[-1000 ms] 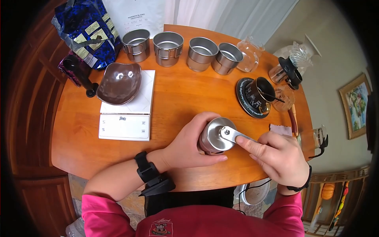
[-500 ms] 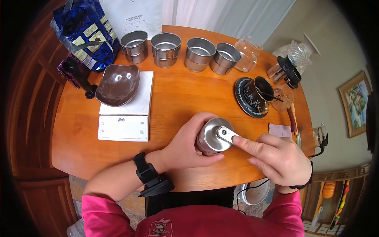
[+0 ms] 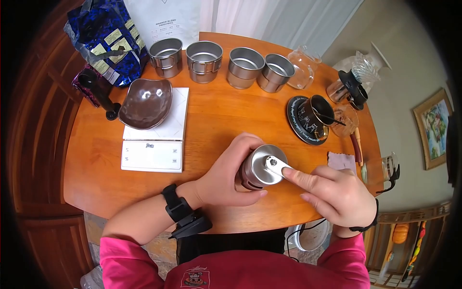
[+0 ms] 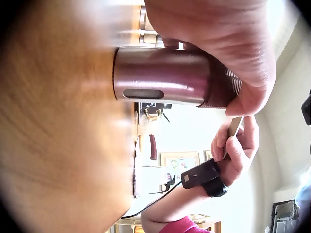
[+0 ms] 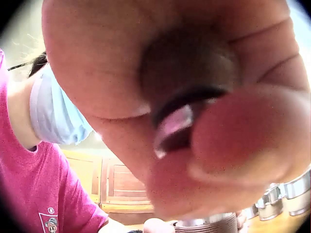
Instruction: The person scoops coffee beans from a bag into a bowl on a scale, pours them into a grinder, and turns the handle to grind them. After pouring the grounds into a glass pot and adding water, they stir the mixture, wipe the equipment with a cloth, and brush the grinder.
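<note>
A metal hand coffee grinder [image 3: 255, 173] is near the front of the wooden table, its round steel lid facing up. My left hand [image 3: 224, 176] wraps around its upper body. In the left wrist view the grinder body [image 4: 160, 73] has a slot-shaped window low on its side, and its base is right at the tabletop. A flat steel crank [image 3: 275, 164] runs from the lid toward my right hand [image 3: 339, 195]. The right fingers curl around the crank's dark round knob [image 5: 189, 63], which the hand hides in the head view.
A brown bowl [image 3: 146, 103] rests on a white scale [image 3: 151, 156] at the left. Several steel cups [image 3: 204, 70] line the back. To the right are a black cup [image 3: 317, 113] on a saucer, a glass server [image 3: 304, 70] and a folded cloth [image 3: 340, 160]. Coffee bags [image 3: 108, 43] stand back left.
The crank and right hand have shifted slightly, with the crank angled a little more toward me. My left hand stays around the grinder, its thumb slightly further left.
</note>
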Demonstrator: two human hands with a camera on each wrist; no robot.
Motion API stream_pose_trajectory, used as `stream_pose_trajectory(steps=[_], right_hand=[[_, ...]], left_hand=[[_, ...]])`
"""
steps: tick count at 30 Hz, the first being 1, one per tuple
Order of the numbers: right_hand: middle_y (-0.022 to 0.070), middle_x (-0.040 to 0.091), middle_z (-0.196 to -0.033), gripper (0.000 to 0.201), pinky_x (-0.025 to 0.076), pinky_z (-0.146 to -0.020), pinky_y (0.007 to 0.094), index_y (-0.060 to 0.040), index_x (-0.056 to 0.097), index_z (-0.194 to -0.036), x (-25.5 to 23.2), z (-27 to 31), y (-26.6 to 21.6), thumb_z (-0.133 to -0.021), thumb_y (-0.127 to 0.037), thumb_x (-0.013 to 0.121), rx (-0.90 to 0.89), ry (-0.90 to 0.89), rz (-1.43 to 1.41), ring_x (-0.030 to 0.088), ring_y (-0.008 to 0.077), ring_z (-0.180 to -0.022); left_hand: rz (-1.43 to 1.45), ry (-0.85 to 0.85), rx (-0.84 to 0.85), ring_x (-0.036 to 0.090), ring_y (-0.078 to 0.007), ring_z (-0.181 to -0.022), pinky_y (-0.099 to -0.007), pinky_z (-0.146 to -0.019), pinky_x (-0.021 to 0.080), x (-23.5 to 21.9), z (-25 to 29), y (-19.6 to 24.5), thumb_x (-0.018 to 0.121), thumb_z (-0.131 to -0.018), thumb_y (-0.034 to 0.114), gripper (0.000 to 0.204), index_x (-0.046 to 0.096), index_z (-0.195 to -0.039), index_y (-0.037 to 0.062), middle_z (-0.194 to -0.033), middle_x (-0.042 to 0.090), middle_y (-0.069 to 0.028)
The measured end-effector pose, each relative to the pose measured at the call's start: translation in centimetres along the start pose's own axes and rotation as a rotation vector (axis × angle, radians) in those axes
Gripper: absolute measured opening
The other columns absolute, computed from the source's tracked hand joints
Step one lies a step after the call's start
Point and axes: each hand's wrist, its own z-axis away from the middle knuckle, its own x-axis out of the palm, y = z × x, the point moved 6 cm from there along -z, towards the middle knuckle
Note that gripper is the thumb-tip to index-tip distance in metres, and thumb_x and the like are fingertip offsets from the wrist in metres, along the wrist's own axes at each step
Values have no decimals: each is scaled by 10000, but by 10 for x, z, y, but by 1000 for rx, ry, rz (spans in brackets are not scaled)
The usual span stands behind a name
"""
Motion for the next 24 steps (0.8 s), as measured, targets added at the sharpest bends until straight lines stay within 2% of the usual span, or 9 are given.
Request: stream_pose_trajectory(steps=[6, 8, 11, 13, 15, 16, 19, 23, 24], right_hand=[[60, 469, -615, 504, 407, -444, 310, -143, 565, -1192, -6, -3, 6, -712, 12, 568, -30, 67, -94, 494, 206, -475], [71, 477, -595, 486, 409, -492, 307, -46, 566, -1172, -9, -7, 7, -695, 43, 582, -83, -84, -115, 481, 217, -499], [67, 477, -573, 492, 406, -481, 298, -49, 593, -1138, -12, -11, 13, -663, 75, 568, -113, -71, -207, 473, 209, -475], [67, 494, -574, 481, 400, -472, 286, -57, 612, -1116, -14, -17, 18, -659, 86, 562, -131, -45, -242, 486, 189, -480], [56, 539, -652, 528, 419, -490, 307, -172, 621, -1123, -11, -21, 26, -654, 54, 534, -136, -118, -353, 508, 225, -536], [71, 568, -685, 525, 431, -535, 310, -161, 623, -1125, -11, -26, 26, -660, 60, 522, -143, -205, -402, 509, 224, -571], [71, 588, -709, 500, 430, -556, 297, -140, 629, -1117, -1, -32, 38, -671, 57, 517, -226, -203, -576, 504, 209, -579], [85, 632, -791, 454, 449, -595, 286, -92, 628, -1103, -7, -32, 30, -673, 49, 593, -244, -196, -543, 550, 212, -635], [99, 639, -815, 431, 461, -602, 293, -80, 628, -1097, -7, -32, 28, -688, 54, 604, -232, -190, -559, 574, 227, -653]], left_hand=[[-6, -31, 18, 432, -261, -1005, -339, -894, 357, 0, -1, 0, 759, -604, 118, 688, 376, -1169, 35, -1076, 412, -122], [-18, -55, 15, 431, -260, -1006, -343, -899, 355, -1, -2, -1, 776, -605, 138, 700, 375, -1170, 37, -1075, 412, -121], [-10, -135, -23, 430, -212, -1065, -330, -920, 341, 0, -1, -5, 801, -590, 177, 757, 358, -1196, 72, -1123, 411, -100], [267, -144, -150, 452, -201, -1090, -334, -922, 366, 2, -2, -8, 817, -584, 150, 749, 354, -1168, 82, -1165, 439, -110], [289, -162, -101, 466, -200, -1090, -337, -920, 377, 1, -6, -4, 820, -582, 134, 739, 356, -1155, 85, -1173, 457, -112], [318, -181, -50, 480, -198, -1089, -339, -917, 387, 2, -8, -1, 822, -580, 119, 731, 357, -1143, 88, -1180, 475, -114], [265, -193, -98, 500, -195, -1067, -340, -919, 384, 5, -4, -2, 830, -574, 129, 741, 354, -1140, 89, -1151, 507, -111], [71, -144, -93, 526, -173, -1014, -310, -853, 417, 6, -5, 9, 769, -599, 72, 607, 434, -1105, 78, -1099, 528, -78], [111, -98, -117, 537, -167, -965, -297, -811, 434, 9, -3, 7, 731, -598, 53, 543, 475, -1077, 75, -1044, 536, -60]])
